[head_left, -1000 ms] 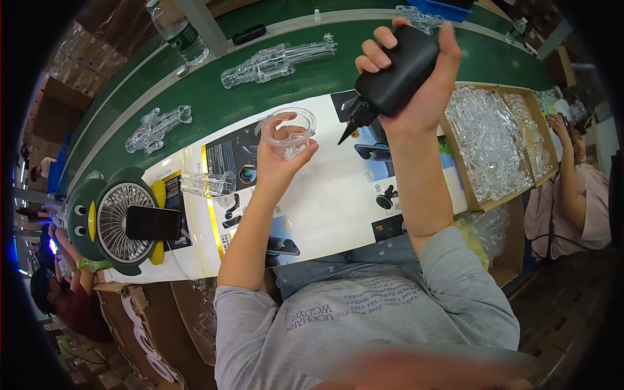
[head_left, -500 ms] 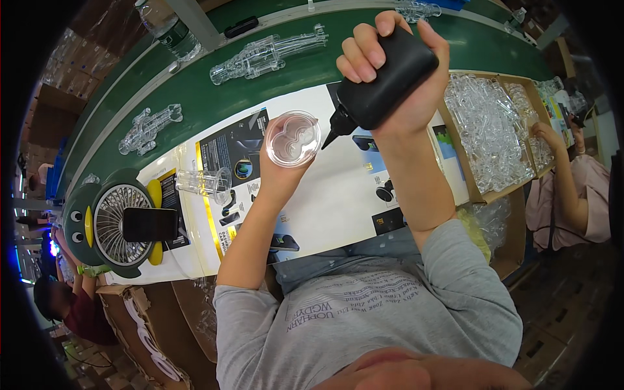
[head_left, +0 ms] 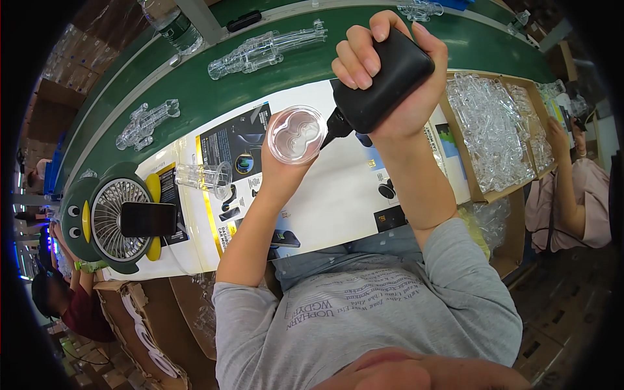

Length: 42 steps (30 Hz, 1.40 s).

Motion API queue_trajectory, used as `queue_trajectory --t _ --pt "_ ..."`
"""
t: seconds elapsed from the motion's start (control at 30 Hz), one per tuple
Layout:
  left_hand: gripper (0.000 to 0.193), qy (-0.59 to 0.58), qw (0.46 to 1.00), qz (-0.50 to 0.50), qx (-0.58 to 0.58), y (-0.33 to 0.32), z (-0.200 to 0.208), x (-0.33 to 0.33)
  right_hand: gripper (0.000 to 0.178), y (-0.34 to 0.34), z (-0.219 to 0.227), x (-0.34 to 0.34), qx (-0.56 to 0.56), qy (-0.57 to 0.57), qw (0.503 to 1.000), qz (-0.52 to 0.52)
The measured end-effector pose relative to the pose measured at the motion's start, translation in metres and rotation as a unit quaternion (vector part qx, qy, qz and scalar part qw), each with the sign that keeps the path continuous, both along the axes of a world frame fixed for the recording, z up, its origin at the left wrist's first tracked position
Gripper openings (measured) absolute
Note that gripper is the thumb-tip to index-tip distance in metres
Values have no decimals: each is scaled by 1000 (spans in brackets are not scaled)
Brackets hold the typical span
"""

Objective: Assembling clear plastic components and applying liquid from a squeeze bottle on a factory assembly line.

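Left hand, fingers mostly hidden, holds clear round cup; right fingers clasp black nozzle bottle; printed sheet beneath, green workbench beyond.

Round clear cup faced camera; black bottle tilted nozzle-down, tip just beside cup's right edge.

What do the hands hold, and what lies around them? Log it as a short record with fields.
Left hand: holds clear plastic cup
Right hand: grips black squeeze bottle
Nozzle: beside the cup's right edge; contact unclear
Left side: green penguin-shaped fan, smartphone, clear tumbler lying sideways
Right side: cardboard box holding clear plastic parts
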<state>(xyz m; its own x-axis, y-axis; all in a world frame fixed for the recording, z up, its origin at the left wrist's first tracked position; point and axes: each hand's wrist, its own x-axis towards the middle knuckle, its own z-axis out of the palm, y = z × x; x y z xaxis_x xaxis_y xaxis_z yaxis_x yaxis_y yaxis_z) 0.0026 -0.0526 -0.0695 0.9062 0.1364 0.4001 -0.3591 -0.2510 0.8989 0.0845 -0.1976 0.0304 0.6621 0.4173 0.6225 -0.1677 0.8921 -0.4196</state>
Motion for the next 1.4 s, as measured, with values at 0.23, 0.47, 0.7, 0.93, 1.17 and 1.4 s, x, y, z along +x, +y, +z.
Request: queue_trajectory --t 0.23,0.47,0.7,0.93,1.17,1.4 --pt "55 3 1000 10 -6 -2 -1 0 30 4 7 -7 45 66 997 19" --pt "54 7 1000 16 9 -2 1 -2 35 5 12 -11 82 149 985 17" --pt "52 9 1000 20 8 -3 3 -3 33 3 12 -7 85 153 984 28" --pt "48 8 1000 2 11 0 -1 -1 33 1 11 -2 93 151 984 34" --pt "50 -15 999 -2 35 1 0 -1 33 -1 9 3 90 148 984 34" --pt "56 10 999 -35 -40 2 -1 -2 33 -5 8 8 90 147 984 40"
